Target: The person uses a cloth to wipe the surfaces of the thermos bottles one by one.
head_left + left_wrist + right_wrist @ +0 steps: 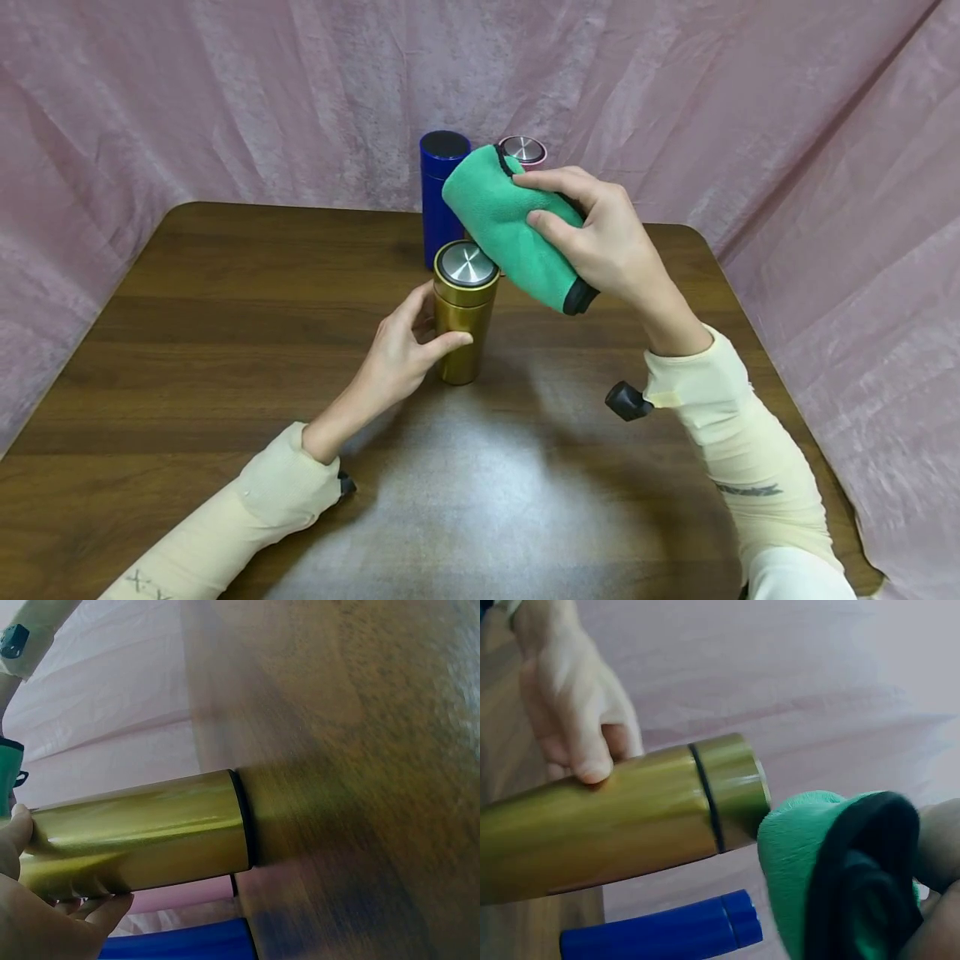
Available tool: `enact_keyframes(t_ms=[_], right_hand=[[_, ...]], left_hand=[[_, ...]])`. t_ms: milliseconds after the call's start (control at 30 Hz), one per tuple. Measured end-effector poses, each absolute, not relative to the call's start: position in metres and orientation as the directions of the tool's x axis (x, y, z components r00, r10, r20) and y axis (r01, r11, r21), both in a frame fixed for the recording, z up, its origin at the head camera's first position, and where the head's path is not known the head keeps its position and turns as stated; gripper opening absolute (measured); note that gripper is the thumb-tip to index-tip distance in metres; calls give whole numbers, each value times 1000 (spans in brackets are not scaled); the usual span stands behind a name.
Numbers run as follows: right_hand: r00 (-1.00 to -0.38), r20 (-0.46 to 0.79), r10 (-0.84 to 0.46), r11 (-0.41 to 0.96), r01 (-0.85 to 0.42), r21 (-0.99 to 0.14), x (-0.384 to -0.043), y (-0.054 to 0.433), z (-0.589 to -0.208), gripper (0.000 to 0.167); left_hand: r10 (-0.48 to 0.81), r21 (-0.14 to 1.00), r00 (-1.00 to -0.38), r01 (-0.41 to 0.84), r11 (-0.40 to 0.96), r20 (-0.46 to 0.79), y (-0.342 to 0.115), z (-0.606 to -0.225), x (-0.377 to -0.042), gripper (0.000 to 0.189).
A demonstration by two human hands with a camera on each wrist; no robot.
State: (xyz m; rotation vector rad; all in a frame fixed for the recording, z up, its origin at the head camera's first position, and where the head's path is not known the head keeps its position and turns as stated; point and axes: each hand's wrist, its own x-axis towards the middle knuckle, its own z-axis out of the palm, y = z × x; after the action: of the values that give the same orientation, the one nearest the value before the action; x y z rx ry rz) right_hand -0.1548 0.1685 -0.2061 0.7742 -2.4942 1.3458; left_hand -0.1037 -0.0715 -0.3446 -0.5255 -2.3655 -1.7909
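A gold vacuum flask with a silver-topped lid stands upright on the table. My left hand grips its body from the left, thumb across the front, as the left wrist view also shows. In my right hand is a folded green cloth with black edging, pinched between thumb and fingers. The cloth hangs at the upper right of the flask, beside its lid in the right wrist view; whether it touches I cannot tell.
Behind the gold flask stand a blue flask and a pink flask, the latter mostly hidden by the cloth. The wooden table ends at a pink curtain at the back and right.
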Motion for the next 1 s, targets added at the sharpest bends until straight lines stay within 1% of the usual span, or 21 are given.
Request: enact_keyframes(t_ms=[67, 133, 233, 300, 400, 633, 867, 1000], right_hand=[[-826, 414, -382, 453, -558, -695, -152, 168, -209, 36], [-827, 391, -403, 459, -552, -696, -149, 168, -210, 39], [-853, 323, -411, 441, -496, -748, -147, 169, -213, 44], [-872, 273, -407, 424, -445, -788, -148, 170, -215, 45], [-884, 228, -408, 388, -394, -833, -150, 171, -221, 46], [-884, 209, -418, 320, -359, -877, -154, 172, -237, 45], [-884, 201, -422, 302, -346, -888, -155, 172, -254, 47], [-880, 195, -434, 282, -338, -898, -155, 170, -266, 45]], left_hand=[[197, 906, -931, 349, 239, 306, -71, -345, -103, 69], [197, 904, -930, 352, 242, 310, -72, -344, -103, 70], [195, 905, -930, 352, 239, 311, -72, -345, -103, 69], [194, 906, -931, 351, 237, 309, -72, -345, -103, 69], [195, 907, -931, 349, 237, 307, -73, -345, -103, 70], [190, 905, -932, 350, 240, 310, -73, -345, -103, 70], [184, 903, -932, 350, 247, 311, -71, -347, -102, 72], [181, 908, -934, 344, 238, 307, -71, -348, -102, 71]])
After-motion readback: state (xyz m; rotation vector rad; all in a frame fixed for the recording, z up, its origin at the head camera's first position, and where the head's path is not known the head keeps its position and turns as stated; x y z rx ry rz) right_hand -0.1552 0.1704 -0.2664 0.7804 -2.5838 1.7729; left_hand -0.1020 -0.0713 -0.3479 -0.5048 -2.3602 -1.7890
